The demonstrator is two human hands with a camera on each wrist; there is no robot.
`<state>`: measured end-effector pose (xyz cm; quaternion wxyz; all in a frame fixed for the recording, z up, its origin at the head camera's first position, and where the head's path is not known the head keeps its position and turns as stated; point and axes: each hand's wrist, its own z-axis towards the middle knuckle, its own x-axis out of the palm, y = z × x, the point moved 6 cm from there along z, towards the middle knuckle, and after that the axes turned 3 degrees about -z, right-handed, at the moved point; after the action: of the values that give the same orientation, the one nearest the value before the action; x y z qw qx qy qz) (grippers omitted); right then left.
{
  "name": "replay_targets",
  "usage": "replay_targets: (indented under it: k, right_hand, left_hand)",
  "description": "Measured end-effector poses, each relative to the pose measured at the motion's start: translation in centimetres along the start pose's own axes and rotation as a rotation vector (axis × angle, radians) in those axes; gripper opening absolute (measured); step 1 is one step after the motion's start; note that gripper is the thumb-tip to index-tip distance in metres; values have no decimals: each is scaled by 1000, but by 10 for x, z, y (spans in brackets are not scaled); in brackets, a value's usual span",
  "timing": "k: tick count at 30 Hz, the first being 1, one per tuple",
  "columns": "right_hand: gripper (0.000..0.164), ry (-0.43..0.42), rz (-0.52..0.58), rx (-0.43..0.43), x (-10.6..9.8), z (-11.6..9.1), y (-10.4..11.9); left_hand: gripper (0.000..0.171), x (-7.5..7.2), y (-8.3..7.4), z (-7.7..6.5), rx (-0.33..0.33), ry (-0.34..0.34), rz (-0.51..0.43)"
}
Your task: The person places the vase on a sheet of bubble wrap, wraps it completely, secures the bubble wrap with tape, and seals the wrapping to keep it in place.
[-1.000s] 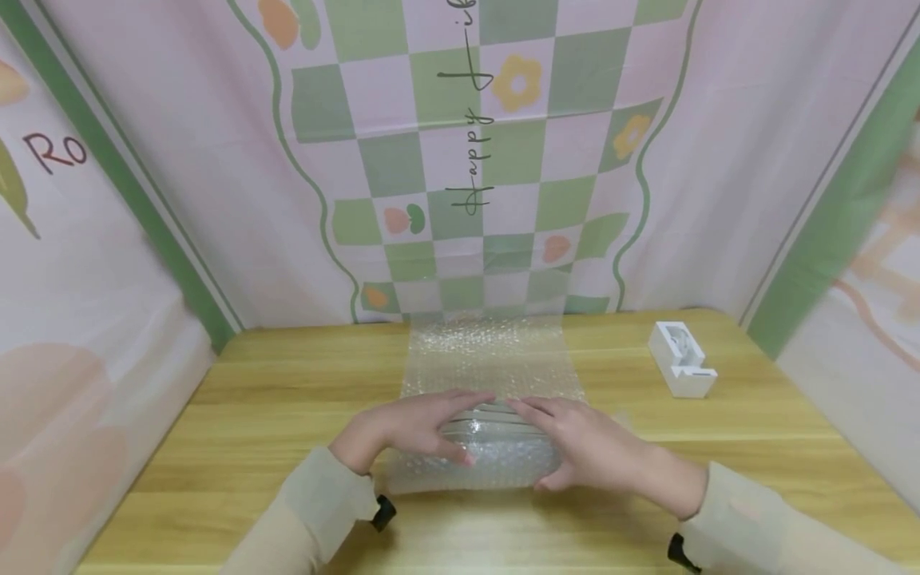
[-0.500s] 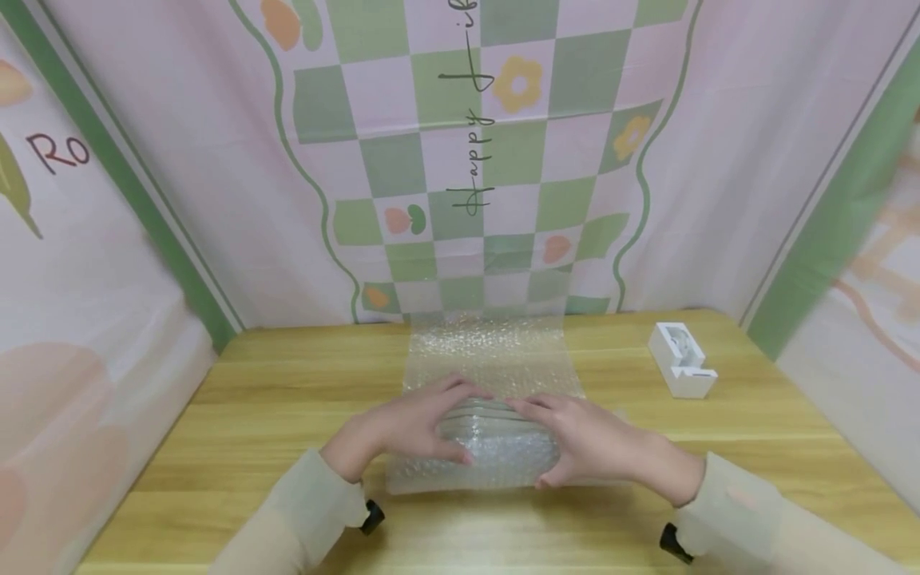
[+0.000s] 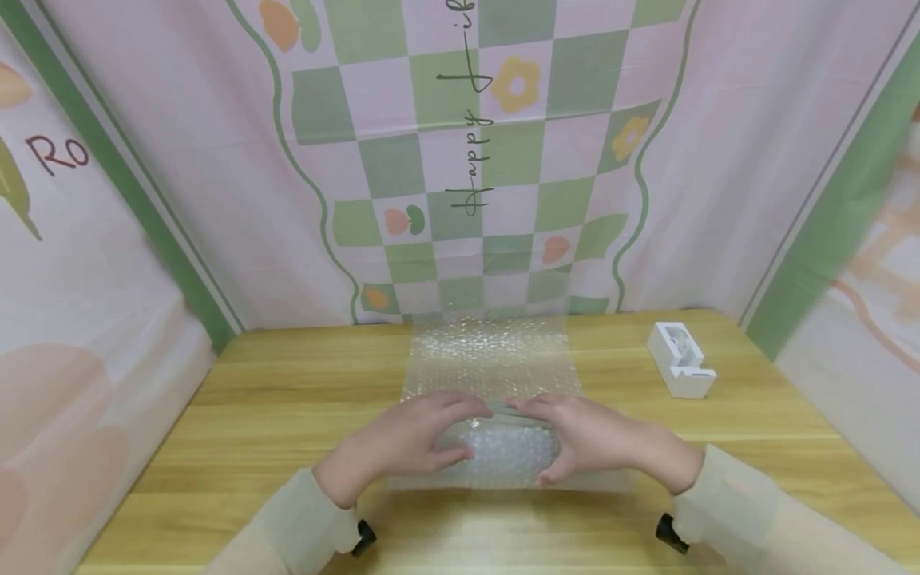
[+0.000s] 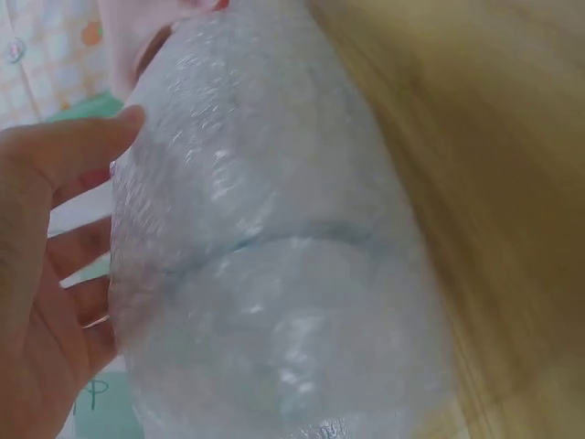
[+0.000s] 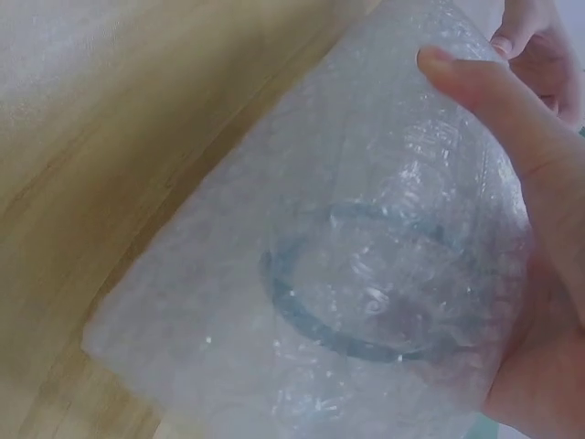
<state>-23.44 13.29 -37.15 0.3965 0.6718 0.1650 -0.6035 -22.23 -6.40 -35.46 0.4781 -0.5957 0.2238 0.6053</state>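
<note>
A clear bubble wrap sheet (image 3: 496,359) runs from the back of the table toward me, its near part wound into a thick bundle (image 3: 506,459). My left hand (image 3: 410,435) holds the bundle's left end, thumb toward me and fingers over the far side. On the right end, my right hand (image 3: 592,438) grips in the same way. Through the layers in the right wrist view shows a round blue-grey rim (image 5: 320,338) of a wrapped object; its kind is hidden. The left wrist view shows the left thumb (image 4: 101,142) at the bundle's edge.
A white tape dispenser (image 3: 679,363) with a clear roll stands at the right back of the wooden table (image 3: 287,375). Behind the table hangs a green-and-white checked cloth (image 3: 510,152), which the far end of the bubble wrap meets.
The left hand rose slightly on the bundle, then came down again, its wrist shifting a little left and toward me. The bundle turned slightly between the hands. The right hand barely moved.
</note>
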Motion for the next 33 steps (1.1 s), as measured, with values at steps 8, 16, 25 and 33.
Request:
replay_targets:
  k: [8,16,25,33]
  right_hand:
    - [103,19,55,0,0,3,-5]
    - [105,55,127,34,-1,7,-12]
    - [106,82,170,41,0,8,-19]
    - [105,120,185,16,-4,13,-16]
  left_hand:
    - [42,6,-8,-4,56,-55,145]
    - [52,16,-7,-6,98,-137,222]
    - [93,32,-3,-4,-19,11,280]
    - [126,41,4,-1,-155,2,316]
